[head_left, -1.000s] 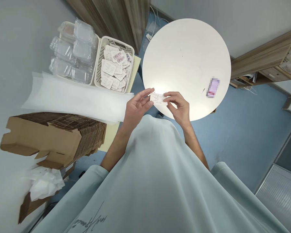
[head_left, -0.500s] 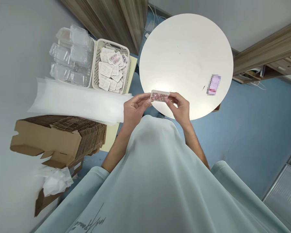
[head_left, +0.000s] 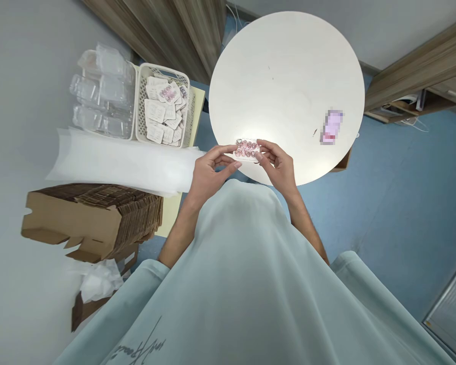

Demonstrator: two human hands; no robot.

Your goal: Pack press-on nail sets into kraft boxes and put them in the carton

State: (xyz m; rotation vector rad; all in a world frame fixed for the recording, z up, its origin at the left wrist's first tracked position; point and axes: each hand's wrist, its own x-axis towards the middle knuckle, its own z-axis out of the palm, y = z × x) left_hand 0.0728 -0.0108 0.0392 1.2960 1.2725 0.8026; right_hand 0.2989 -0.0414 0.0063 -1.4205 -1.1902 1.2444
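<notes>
A small white card (head_left: 247,148) carries two rows of shiny pink round pieces, too small to name exactly. It is held up in front of my body, over the near edge of the round white table. My right hand (head_left: 281,167) pinches the card's right end, thumb on the front and fingers at the upper edge and behind. On the other side, my left hand (head_left: 209,172) has its index fingertip at the card's left end. The left thumb lies along the lower left corner, and the other fingers are curled, partly behind the card.
A pixelated lilac object (head_left: 331,126) lies on the round table (head_left: 289,61). To the left stand a basket (head_left: 140,121) of similar cards, another basket with clear plastic boxes (head_left: 114,88), white sheets (head_left: 125,162) and a stack of folded cardboard boxes (head_left: 76,220).
The card has tipped so its pink front faces me more fully. My left thumb has slipped from the card's front to its lower edge. The view has shifted slightly.
</notes>
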